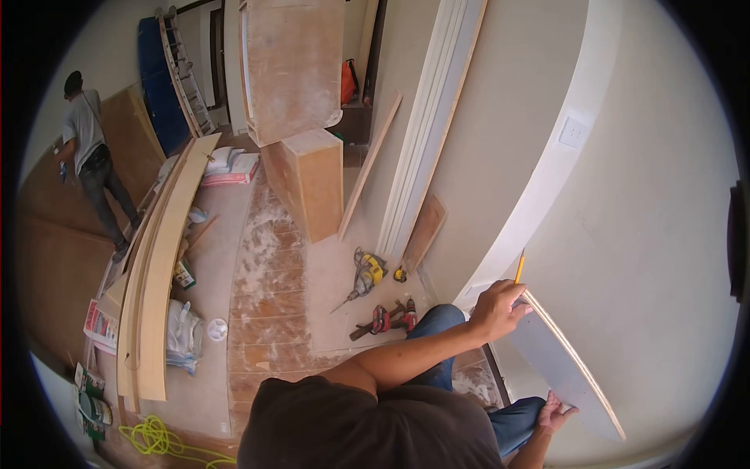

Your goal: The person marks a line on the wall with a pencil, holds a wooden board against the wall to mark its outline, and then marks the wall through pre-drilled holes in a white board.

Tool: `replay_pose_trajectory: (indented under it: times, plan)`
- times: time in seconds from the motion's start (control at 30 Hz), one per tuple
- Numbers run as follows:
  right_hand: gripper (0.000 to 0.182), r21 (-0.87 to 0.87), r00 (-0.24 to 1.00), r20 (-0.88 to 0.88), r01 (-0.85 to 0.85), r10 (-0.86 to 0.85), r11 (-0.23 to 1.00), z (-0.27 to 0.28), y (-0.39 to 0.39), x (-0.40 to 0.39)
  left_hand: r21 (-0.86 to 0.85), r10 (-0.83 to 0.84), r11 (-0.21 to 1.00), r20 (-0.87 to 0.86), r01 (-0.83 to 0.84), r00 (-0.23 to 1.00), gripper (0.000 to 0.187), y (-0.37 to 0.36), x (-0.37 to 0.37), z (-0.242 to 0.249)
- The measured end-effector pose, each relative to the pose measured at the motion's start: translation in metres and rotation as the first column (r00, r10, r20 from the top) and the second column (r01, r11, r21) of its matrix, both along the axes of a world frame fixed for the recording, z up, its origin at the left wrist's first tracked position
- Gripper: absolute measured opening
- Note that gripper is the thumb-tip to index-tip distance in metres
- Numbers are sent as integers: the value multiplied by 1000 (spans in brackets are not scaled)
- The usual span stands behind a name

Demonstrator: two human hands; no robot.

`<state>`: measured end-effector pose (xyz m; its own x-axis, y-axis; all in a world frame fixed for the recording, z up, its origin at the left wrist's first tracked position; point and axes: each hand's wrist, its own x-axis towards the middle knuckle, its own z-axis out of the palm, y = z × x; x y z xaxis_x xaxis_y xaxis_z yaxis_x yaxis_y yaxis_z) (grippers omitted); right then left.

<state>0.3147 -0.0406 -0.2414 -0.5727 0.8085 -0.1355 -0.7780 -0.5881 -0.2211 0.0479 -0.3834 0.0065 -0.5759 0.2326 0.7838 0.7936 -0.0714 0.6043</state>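
Observation:
A plywood board [558, 356] with a pale grey face and a layered edge stands on a slant beside the wall at the right. My left hand [498, 313] is closed on its upper corner, and a yellow pencil [519, 267] sticks up from the fingers of that hand. Lower down, my right hand [553, 413] grips the board's near side, with the thumb and fingertips against it. Parts of both hands' fingers are hidden by the board. My jeans-covered knees lie beside and under the arms.
A yellow drill [369, 270], tape measure [400, 274] and red cordless drill [405, 316] lie on the floor. Long planks [168, 273] lean at left near bags and a green cord [160, 438]. Wooden boxes [305, 184] stand behind. A co-worker [94, 156] stands far left.

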Motion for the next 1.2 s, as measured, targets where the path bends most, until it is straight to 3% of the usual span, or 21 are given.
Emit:
replay_pose_trajectory:
  times: [0.17,0.27,0.4,0.47,0.5,0.57,0.73,0.97,1.07,1.2]
  plan:
    - [93,-32,998,54,43,-42,999,11,-1,-3,-59,20,998,10,-19,1000,33,1,3,2]
    - [96,89,998,63,-26,21,996,3,3,1,-80,33,996,12,-32,999,36,0,-2,2]
    - [98,-10,996,72,-44,45,999,-12,11,8,-50,64,997,-38,-65,997,34,8,-6,-2]
    - [101,199,983,178,19,-55,980,-12,1,7,-84,63,995,32,-60,998,35,20,-14,-11]
    - [96,118,991,134,-24,8,993,-17,6,10,-106,89,990,-3,-89,996,35,29,-24,-22]
    - [95,92,981,191,8,-25,996,-4,-9,7,-81,120,990,27,-117,992,34,40,-31,-30]
    - [97,115,982,190,-6,-16,993,-1,-13,6,-219,84,975,184,-43,979,35,58,-43,-26]
    - [91,94,981,183,55,-72,994,10,-23,2,-270,63,963,249,7,967,35,94,-66,-27]
    - [89,104,978,174,98,-115,990,10,-28,3,-249,36,967,321,48,947,35,109,-74,-29]
    - [87,52,978,151,136,-143,989,6,-23,2,-92,-78,988,413,127,908,36,129,-83,-35]
